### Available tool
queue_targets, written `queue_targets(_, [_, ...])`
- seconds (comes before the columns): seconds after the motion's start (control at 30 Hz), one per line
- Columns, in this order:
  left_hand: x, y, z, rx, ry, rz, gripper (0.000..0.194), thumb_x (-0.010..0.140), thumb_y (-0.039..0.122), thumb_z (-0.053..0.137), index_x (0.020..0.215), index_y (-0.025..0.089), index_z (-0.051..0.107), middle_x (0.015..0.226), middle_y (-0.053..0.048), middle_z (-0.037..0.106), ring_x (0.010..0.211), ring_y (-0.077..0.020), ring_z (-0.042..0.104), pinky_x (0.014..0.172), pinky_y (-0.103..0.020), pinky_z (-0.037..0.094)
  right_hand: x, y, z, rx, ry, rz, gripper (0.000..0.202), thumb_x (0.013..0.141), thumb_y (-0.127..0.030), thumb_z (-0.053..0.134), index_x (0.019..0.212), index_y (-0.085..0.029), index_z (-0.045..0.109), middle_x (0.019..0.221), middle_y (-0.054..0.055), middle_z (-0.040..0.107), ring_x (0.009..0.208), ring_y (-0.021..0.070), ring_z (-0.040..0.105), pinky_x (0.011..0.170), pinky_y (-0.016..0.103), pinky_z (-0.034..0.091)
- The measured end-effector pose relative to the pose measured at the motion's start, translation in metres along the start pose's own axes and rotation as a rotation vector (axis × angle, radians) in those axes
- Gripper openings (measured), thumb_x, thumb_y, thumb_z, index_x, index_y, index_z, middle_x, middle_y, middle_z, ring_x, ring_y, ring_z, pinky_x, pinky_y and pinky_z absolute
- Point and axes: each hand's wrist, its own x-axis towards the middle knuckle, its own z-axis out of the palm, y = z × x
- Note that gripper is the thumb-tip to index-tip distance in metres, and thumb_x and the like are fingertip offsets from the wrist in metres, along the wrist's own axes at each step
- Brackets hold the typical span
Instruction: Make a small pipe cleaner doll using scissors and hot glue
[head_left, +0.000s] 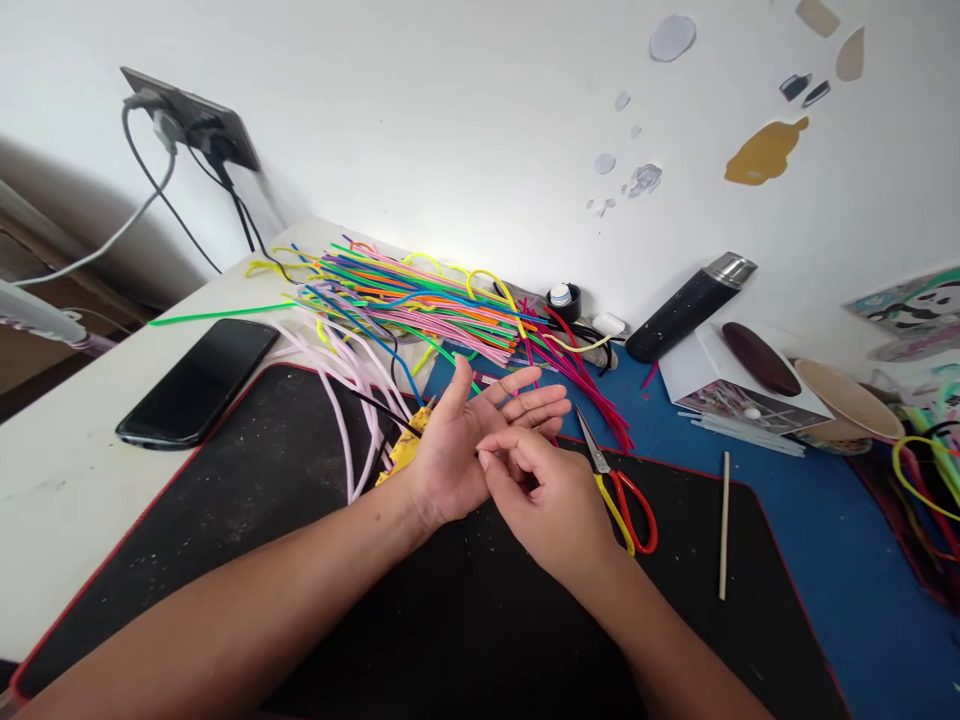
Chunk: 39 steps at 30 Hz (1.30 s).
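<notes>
My left hand (469, 440) is turned palm up with its fingers stretched out, above the black mat (420, 620). Over that palm, my right hand (551, 500) is closed in a pinch, thumb against forefinger; whatever is between the fingertips is too small to make out. Behind my left wrist lies a yellow fuzzy piece (401, 450), partly hidden by the hand, with a black stem reaching up to the left. Scissors (622, 500) with a red and a yellow handle lie just right of my right hand, blades pointing away.
A pile of coloured pipe cleaners (427, 300) lies at the back, with pale pink ones (341, 380) trailing onto the mat. A phone (199, 385) lies left. Toward the right are a thin stick (724, 525), a white box (727, 380) and a leaning black flask (690, 305).
</notes>
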Motion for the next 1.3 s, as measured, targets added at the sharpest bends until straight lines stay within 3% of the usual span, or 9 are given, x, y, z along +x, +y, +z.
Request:
queue_targets(0.27, [-0.002,0.001,0.002,-0.031,-0.093,-0.030,0.089,0.106,0.080,0.024,0.123,0.010,0.075,0.125,-0.024,0.079,0.121,-0.0322,0.076,0.121,-0.047,0.046,-0.011,0.002,-0.005,0.091,0.129,-0.006,0.015,0.100,-0.025,0.064,0.096,-0.021,0.079,0.057,-0.006,0.058,0.047,0.0104,0.053,0.046,0.021,0.040])
queue_targets(0.37, [-0.003,0.001,0.002,-0.025,-0.107,-0.043,0.088,0.106,0.080,0.026,0.123,0.010,0.075,0.124,-0.023,0.080,0.120,-0.0316,0.076,0.123,-0.047,0.044,-0.013,0.003,-0.004,0.095,0.132,-0.024,0.015,0.099,-0.022,0.064,0.096,-0.020,0.079,0.056,-0.006,0.058,0.047,0.0098,0.053,0.045,0.020,0.039])
queue_targets(0.63, [-0.001,0.000,-0.001,0.005,-0.098,-0.033,0.076,0.106,0.076,0.041,0.119,0.010,0.076,0.123,-0.023,0.080,0.119,-0.0318,0.076,0.120,-0.046,0.046,-0.012,0.006,0.003,0.035,0.097,-0.075,0.015,0.101,-0.023,0.066,0.097,-0.019,0.080,0.061,-0.004,0.067,0.050,0.0102,0.060,0.050,0.021,0.044])
queue_targets(0.87, [0.000,0.000,-0.001,-0.042,-0.073,-0.032,0.084,0.107,0.077,0.030,0.119,0.009,0.076,0.120,-0.023,0.080,0.118,-0.0327,0.076,0.119,-0.046,0.047,-0.012,0.007,0.004,0.058,0.153,-0.087,0.012,0.101,-0.024,0.069,0.094,-0.019,0.077,0.057,-0.006,0.061,0.048,0.0101,0.056,0.050,0.020,0.045])
queue_targets(1.07, [-0.001,0.002,-0.001,-0.055,-0.056,-0.021,0.088,0.106,0.079,0.026,0.124,0.008,0.075,0.123,-0.024,0.079,0.119,-0.0327,0.076,0.118,-0.046,0.048,-0.016,0.010,-0.002,0.140,0.217,-0.075,0.008,0.101,-0.020,0.068,0.098,-0.020,0.075,0.067,-0.004,0.071,0.050,0.0101,0.058,0.051,0.020,0.049])
queue_targets(1.3, [-0.001,0.004,0.005,-0.065,-0.029,-0.005,0.089,0.105,0.081,0.025,0.120,0.009,0.075,0.121,-0.025,0.079,0.119,-0.0340,0.077,0.117,-0.047,0.050,-0.025,0.014,-0.007,0.140,0.146,-0.105,0.015,0.102,-0.018,0.065,0.104,-0.020,0.080,0.068,-0.003,0.074,0.049,0.0102,0.060,0.052,0.021,0.051])
